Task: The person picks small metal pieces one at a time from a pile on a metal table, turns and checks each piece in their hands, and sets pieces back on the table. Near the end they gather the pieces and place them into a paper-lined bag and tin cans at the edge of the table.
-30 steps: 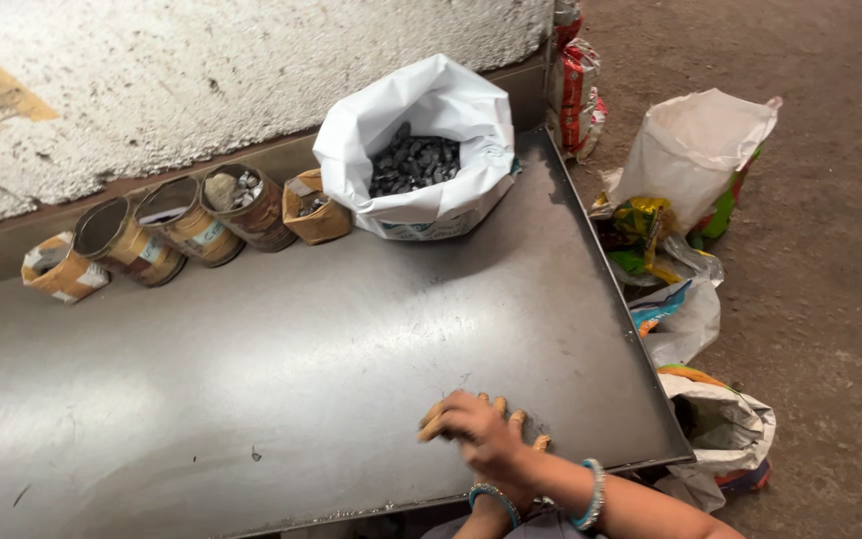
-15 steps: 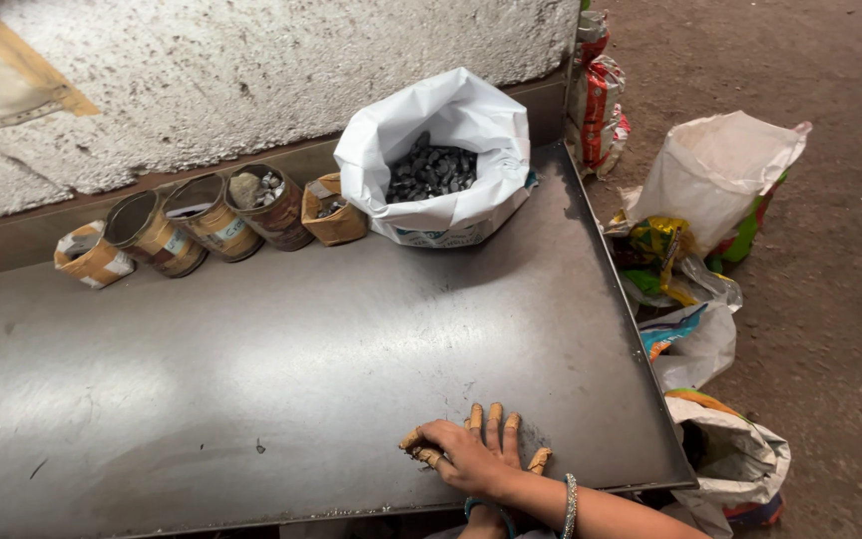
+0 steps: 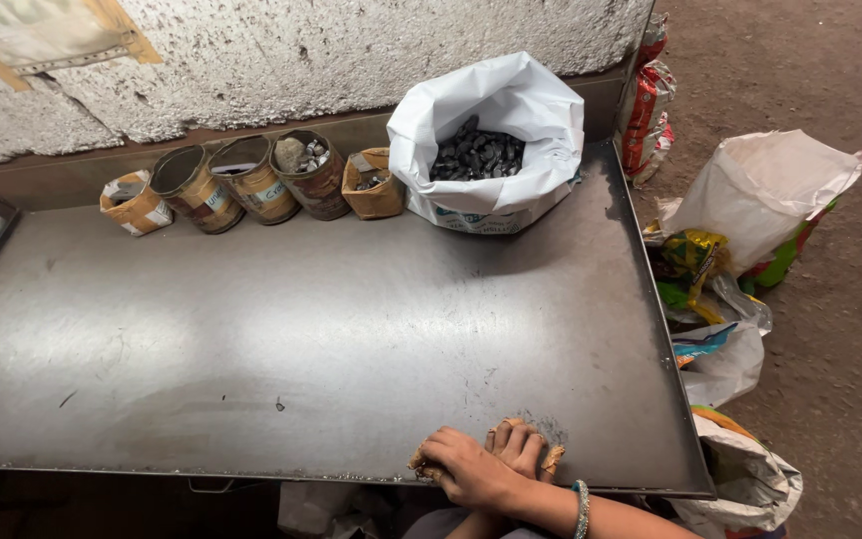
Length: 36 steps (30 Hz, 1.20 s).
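Observation:
Both my hands rest at the near edge of a grey metal table. My right hand, with a beaded bracelet on its wrist, lies curled over my left hand, whose fingers point away from me. Several fingertips are wrapped in tan tape. I see nothing held in either hand, and the left palm is hidden. At the far edge stands an open white bag full of small dark pieces, well out of reach of both hands.
Three rusty tin cans and two small cardboard boxes line the back edge along a rough white wall. Plastic sacks and coloured bags lie on the dirt floor to the right of the table.
My right hand was spread flat on the table edge; it has now curled up, and my left hand has come in underneath it. The view has dipped slightly towards the table.

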{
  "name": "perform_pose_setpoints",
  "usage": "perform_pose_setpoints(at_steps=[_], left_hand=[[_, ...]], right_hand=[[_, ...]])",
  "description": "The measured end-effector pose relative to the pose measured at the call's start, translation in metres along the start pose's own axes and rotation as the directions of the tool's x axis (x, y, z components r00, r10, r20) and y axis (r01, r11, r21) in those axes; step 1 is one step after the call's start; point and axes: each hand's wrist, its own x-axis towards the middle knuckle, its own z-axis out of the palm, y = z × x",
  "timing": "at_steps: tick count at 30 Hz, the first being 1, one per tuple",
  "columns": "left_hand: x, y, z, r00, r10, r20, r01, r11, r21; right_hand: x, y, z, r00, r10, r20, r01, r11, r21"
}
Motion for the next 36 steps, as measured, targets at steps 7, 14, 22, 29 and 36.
perform_pose_setpoints(at_steps=[7,14,22,29,36], left_hand=[[-0.001,-0.001,0.01,0.999,0.047,-0.022,-0.048,0.998,-0.03],[0.0,-0.006,0.007,0.995,0.104,0.006,-0.103,0.992,-0.075],[-0.004,-0.006,0.01,0.976,0.182,-0.122,-0.202,0.962,-0.181],[-0.004,-0.016,0.005,0.978,0.205,0.042,-0.191,0.956,-0.221],[-0.002,-0.014,0.009,0.977,0.201,0.071,-0.187,0.968,-0.168]], right_hand=[[-0.008,-0.001,-0.006,0.999,-0.036,-0.002,0.036,0.999,0.037],[-0.014,-0.002,-0.009,0.977,-0.104,0.185,0.132,0.981,-0.143],[-0.018,0.009,0.003,0.948,-0.134,0.29,0.165,0.983,-0.085],[-0.013,0.009,0.002,0.985,-0.001,0.17,0.015,0.996,-0.084],[-0.012,-0.004,-0.008,0.993,0.062,0.099,-0.052,0.994,-0.094]])
